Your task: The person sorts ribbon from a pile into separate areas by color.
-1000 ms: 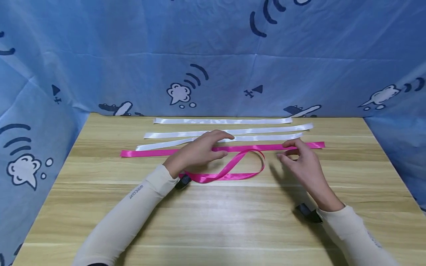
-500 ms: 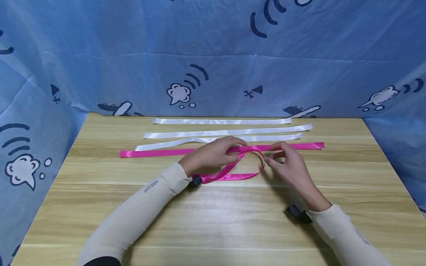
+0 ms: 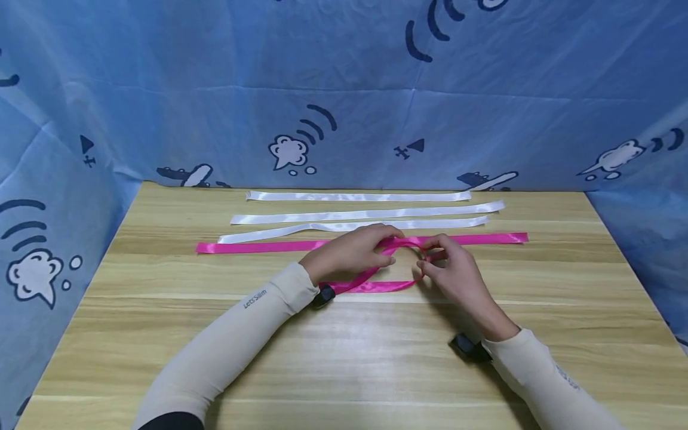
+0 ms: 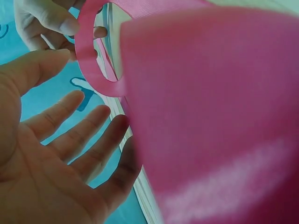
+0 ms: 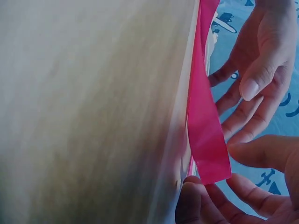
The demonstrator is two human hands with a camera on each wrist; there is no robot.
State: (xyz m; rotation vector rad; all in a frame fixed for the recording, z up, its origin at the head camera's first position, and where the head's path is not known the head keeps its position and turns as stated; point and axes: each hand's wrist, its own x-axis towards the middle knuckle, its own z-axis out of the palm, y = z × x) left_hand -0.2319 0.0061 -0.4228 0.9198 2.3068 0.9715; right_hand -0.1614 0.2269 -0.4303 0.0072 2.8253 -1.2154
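A looped pink satin ribbon (image 3: 381,286) lies in front of a straight pink ribbon (image 3: 258,247) on the table. My left hand (image 3: 355,251) is over the loop's left part; in the left wrist view its fingers are spread and loose beside a pink band (image 4: 215,102) that fills much of that view. The right hand (image 3: 457,272) is at the loop's right bend, thumb and fingers curled round its edge. In the right wrist view the bend of the ribbon (image 5: 208,140) passes between the thumb and the fingers, the thumb tip right at its edge.
Behind the pink ribbons, three white ribbons (image 3: 344,196) lie roughly parallel across the wooden table (image 3: 344,370). A blue printed cloth (image 3: 344,60) hangs behind the table and at both sides. Dark wrist cameras (image 3: 470,348) sit below the sleeves' cuffs.
Both hands have moved inward to the looped ribbon, the left one rightward and the right one leftward. The right fingers have come round the loop's right bend. The white ribbons have stayed put.
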